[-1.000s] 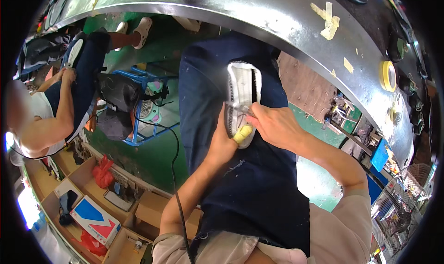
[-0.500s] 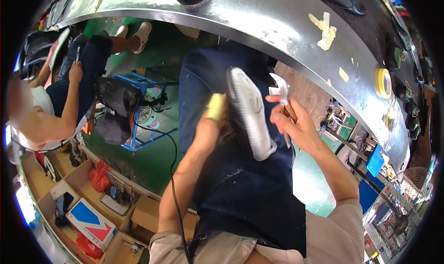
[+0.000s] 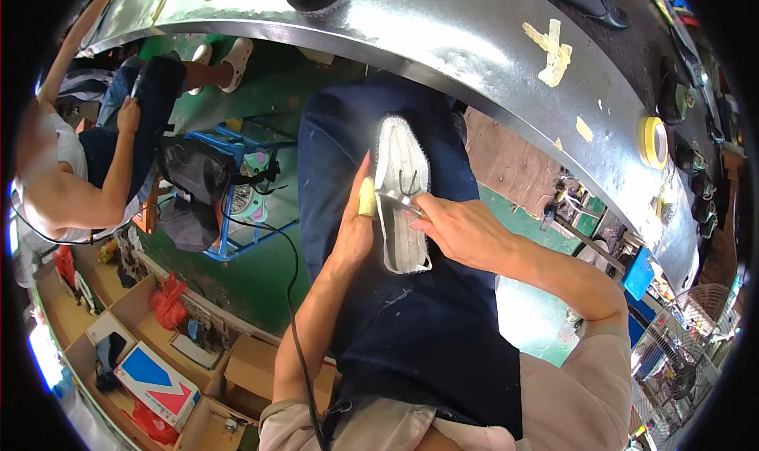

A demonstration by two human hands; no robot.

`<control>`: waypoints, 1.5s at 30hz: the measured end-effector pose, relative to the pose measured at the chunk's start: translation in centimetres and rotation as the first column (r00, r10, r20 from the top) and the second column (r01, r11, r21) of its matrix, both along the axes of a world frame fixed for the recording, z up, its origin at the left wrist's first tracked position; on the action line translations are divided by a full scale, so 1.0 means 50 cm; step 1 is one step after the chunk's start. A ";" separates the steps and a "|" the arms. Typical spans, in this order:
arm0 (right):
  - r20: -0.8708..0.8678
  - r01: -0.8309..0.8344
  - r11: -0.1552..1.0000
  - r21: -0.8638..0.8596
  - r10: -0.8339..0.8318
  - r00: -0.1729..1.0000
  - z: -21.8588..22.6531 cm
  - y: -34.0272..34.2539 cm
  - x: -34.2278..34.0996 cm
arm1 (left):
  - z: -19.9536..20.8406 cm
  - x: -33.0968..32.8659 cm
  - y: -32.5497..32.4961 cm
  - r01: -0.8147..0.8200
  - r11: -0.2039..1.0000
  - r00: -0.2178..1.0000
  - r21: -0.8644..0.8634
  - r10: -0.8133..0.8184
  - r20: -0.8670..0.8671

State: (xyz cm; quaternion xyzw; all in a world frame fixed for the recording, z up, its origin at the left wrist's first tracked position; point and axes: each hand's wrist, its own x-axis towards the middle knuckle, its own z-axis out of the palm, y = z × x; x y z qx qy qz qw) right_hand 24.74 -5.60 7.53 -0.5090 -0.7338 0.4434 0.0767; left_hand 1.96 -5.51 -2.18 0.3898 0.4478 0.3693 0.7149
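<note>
Lying lengthwise on the dark apron (image 3: 431,356) over the person's lap, a pale, elongated shoe piece (image 3: 403,241) has a ragged edge and two thin dark strands near its middle. The left hand (image 3: 356,233) is at its left edge, a yellow wrap (image 3: 367,197) around one digit and another finger stretched out; how firmly it grips, I cannot tell, since part of it is hidden. The right hand (image 3: 468,231) is closed around a metal tool (image 3: 395,200), which reaches leftward across the piece toward the yellow wrap. A black cord (image 3: 296,324) runs down past the left forearm. Beyond the knees curves a shiny metal workbench (image 3: 443,44), with a yellow tape roll (image 3: 653,143) on its right side. To the left stands a blue-framed stool (image 3: 237,250), and a co-worker's hand (image 3: 128,117) holds a slim item. Lower left, a red plastic bag (image 3: 168,302) sits in a compartmented wooden tray (image 3: 133,297).
</note>
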 end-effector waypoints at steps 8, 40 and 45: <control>-0.067 0.111 0.951 -0.289 -0.136 0.988 0.040 0.020 0.002 | 0.022 0.010 0.003 0.016 0.991 1.000 0.130 -0.015 -0.011; -0.019 -0.087 0.850 -0.519 0.090 0.996 0.022 -0.043 0.040 | 0.031 0.024 -0.005 0.222 0.950 0.801 0.221 -0.049 -0.597; -0.003 -0.054 0.815 -0.576 0.064 0.998 0.071 -0.030 0.089 | 0.062 -0.006 -0.060 0.329 0.922 0.886 0.205 -0.226 -0.405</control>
